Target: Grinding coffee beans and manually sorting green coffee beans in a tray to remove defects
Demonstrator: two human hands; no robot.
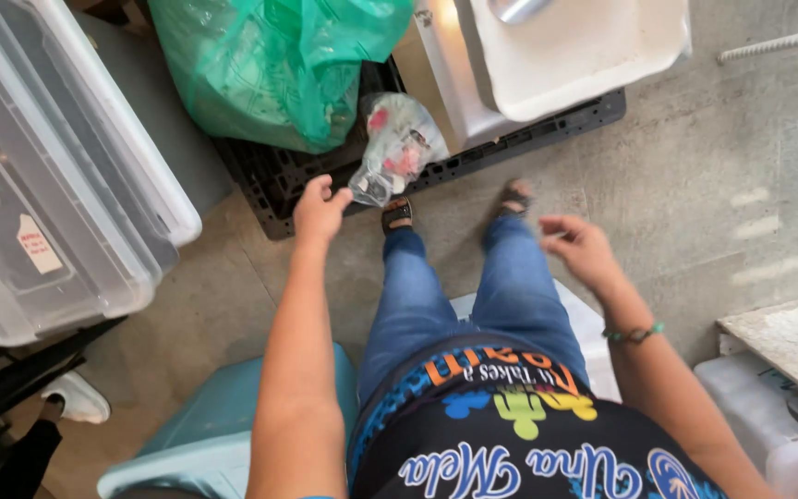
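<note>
My left hand (319,211) reaches forward over the floor and pinches the lower end of a clear plastic bag (394,146) with red and white contents. The bag lies tilted on a black slatted pallet (274,180), leaning by a big green plastic bag (270,65). My right hand (579,245) hovers over my right knee, fingers loosely curled and apart, holding nothing; a green bead bracelet (634,334) is on that wrist. Below are my blue jeans and sandalled feet (397,213).
Stacked clear plastic bins (39,185) stand at the left. A white tub (565,55) sits on the pallet. A teal seat (205,434) is under me, a stone slab (791,337) at the right, another person's white shoe (76,397) at lower left.
</note>
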